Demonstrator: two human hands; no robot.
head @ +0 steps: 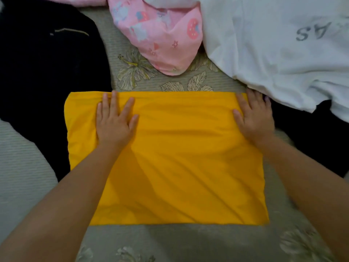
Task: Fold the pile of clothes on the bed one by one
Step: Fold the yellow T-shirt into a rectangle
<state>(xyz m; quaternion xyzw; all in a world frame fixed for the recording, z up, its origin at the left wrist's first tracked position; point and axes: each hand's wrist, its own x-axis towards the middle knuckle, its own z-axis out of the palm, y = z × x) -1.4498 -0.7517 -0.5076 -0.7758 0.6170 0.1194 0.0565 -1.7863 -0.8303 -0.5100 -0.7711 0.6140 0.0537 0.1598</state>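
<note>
A yellow garment (175, 159) lies flat on the bed as a folded rectangle, its far edge straight. My left hand (115, 121) rests flat on its far left part, fingers spread and straight. My right hand (254, 118) lies flat on its far right corner, fingertips at the edge near the white cloth. Both palms press down on the fabric; neither hand grips it.
A black garment (47, 72) lies at the left. A pink printed garment (160, 33) sits at the far middle. A white shirt with grey letters (279, 44) covers the far right, over another dark garment (311, 137). The floral bedsheet (179, 242) shows in front.
</note>
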